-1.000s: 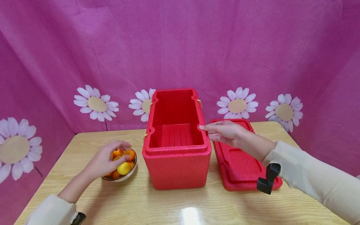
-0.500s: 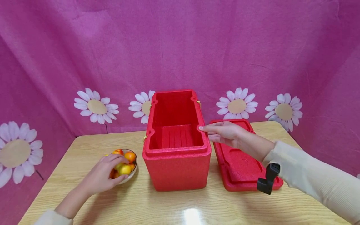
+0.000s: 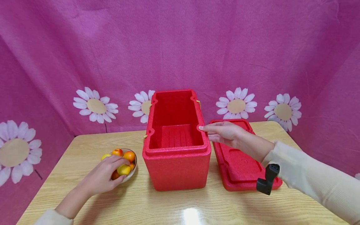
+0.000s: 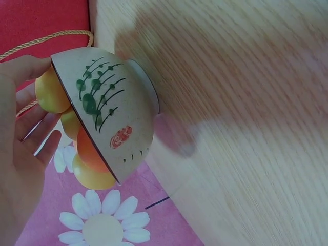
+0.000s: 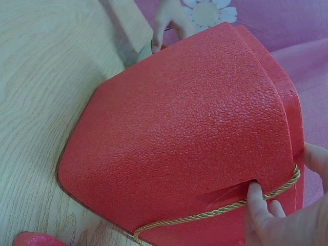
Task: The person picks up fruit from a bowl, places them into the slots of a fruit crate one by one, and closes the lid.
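Observation:
A bowl (image 4: 110, 97) painted with green leaves holds several fruits on the table's left side. My left hand (image 3: 105, 175) is over it, thumb at the near rim and fingers curled about a yellow lemon-like fruit (image 3: 124, 169). In the left wrist view the same yellow fruit (image 4: 53, 91) sits between thumb and fingers, still in the bowl. A lidless red foam box (image 3: 177, 170) stands upright in the middle. My right hand (image 3: 223, 131) grips its right wall, thumb on the rim and fingers outside; in the right wrist view the fingers are by a gold cord (image 5: 205, 214).
The red lid (image 3: 244, 165) lies on the table right of the box. Orange fruit (image 3: 129, 156), a red-orange one (image 3: 117, 152) and another yellow one (image 3: 105, 156) show in the bowl. A pink curtain (image 3: 180, 47) with daisies hangs behind the wooden table (image 3: 168, 206).
My left hand has lowered into the bowl and its fingers have come down around the yellow fruit. The right hand has stayed on the box's wall.

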{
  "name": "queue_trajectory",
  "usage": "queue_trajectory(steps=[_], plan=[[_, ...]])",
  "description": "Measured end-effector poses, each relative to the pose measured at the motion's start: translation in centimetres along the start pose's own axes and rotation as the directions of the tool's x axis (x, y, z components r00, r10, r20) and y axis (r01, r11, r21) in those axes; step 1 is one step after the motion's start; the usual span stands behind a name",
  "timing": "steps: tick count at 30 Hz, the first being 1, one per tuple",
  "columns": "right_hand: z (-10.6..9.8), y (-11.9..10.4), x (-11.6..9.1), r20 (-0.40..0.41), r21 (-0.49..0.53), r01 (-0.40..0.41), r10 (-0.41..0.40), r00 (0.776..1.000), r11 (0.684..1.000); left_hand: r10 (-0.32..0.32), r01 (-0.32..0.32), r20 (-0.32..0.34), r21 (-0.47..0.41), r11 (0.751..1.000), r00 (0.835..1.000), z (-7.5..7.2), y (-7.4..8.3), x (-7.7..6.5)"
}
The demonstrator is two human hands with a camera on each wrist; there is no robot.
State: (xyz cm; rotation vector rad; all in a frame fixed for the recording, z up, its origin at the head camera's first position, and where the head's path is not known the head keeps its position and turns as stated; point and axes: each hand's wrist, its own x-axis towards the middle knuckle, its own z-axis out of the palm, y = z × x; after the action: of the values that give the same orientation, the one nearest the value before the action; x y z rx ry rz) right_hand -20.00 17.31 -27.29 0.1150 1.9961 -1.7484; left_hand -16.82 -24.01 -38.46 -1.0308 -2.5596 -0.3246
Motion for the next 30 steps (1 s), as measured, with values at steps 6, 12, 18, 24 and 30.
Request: queue_trajectory(steps=[6, 12, 18, 24, 30], plan=[[0.1, 0.1, 0.0, 0.006, 0.013, 0.01, -0.01, 1.0, 1.0, 0.012, -0.012, 0.008, -0.024, 1.0, 1.0, -0.1, 0.0, 0.1], [0.1, 0.1, 0.0, 0.004, 0.014, 0.011, -0.011, 1.0, 1.0, 0.039, -0.04, -0.02, -0.019, 0.999, 0.999, -0.3, 0.1, 0.1], [0.0, 0.1, 0.0, 0.0, 0.01, 0.004, -0.004, 1.0, 1.0, 0.082, -0.08, -0.106, 0.021, 0.997, 0.991, -0.7, 0.0, 0.3], [-0.1, 0.1, 0.0, 0.0, 0.006, 0.006, -0.006, 1.0, 1.0, 0.088, -0.085, -0.162, 0.024, 0.996, 0.983, -0.8, 0.1, 0.9], [0.1, 0.1, 0.0, 0.006, 0.01, 0.006, -0.006, 1.0, 1.0, 0.067, -0.066, -0.167, 0.011, 0.998, 0.984, -0.7, 0.2, 1.9]])
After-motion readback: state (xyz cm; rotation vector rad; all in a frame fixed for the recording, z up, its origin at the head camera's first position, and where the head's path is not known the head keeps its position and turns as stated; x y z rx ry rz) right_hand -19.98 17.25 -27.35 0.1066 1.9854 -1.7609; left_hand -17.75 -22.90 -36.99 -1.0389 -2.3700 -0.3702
